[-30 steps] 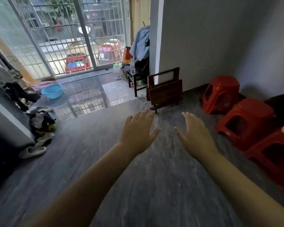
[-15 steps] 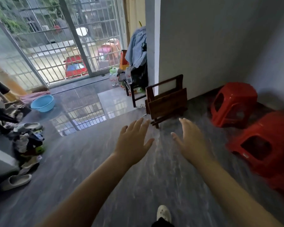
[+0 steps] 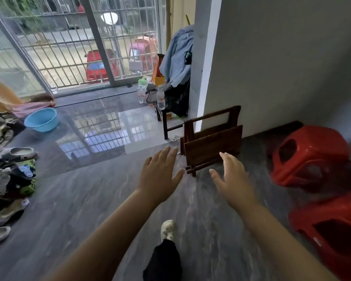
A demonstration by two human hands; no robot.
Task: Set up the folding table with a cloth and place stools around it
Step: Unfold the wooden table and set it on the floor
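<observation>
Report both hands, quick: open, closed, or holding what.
Left hand: open, fingers straight, holding nothing.
Right hand: open, fingers straight, holding nothing, short of the folding table.

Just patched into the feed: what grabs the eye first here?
The left hand and right hand, both open, stretch toward the folded wooden table by the wall corner. A red stool and a nearer red stool sit at right; a blue basin sits on the floor at left.
</observation>
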